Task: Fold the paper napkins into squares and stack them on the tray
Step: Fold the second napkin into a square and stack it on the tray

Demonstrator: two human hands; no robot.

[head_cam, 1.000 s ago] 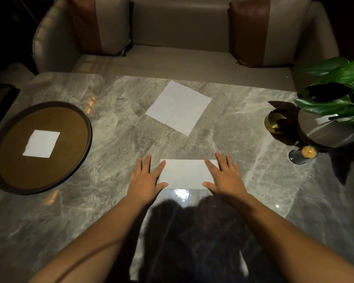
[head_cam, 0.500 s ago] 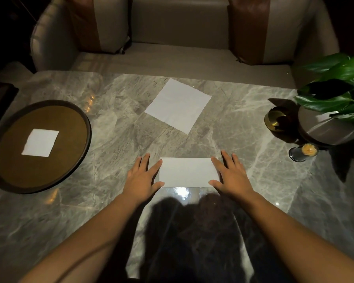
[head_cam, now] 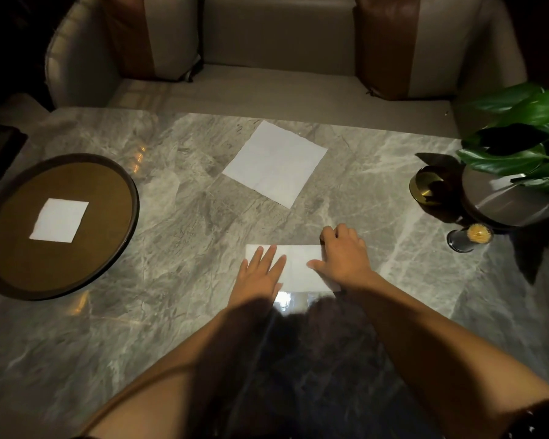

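Folded napkin (head_cam: 298, 270), left hand (head_cam: 259, 274) flat on it, right hand (head_cam: 346, 255) pinching its end

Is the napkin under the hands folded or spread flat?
Folded once: the near napkin is a long rectangle, while the far napkin lies spread.

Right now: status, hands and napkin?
Left hand flat on half-folded napkin. Right hand grips its right end. One square on tray, one sheet unfolded. Nothing blocking.

Marble table (head_cam: 187, 264), sofa (head_cam: 276, 36), plant (head_cam: 507, 163), perhaps a toothpick holder (head_cam: 471, 237).
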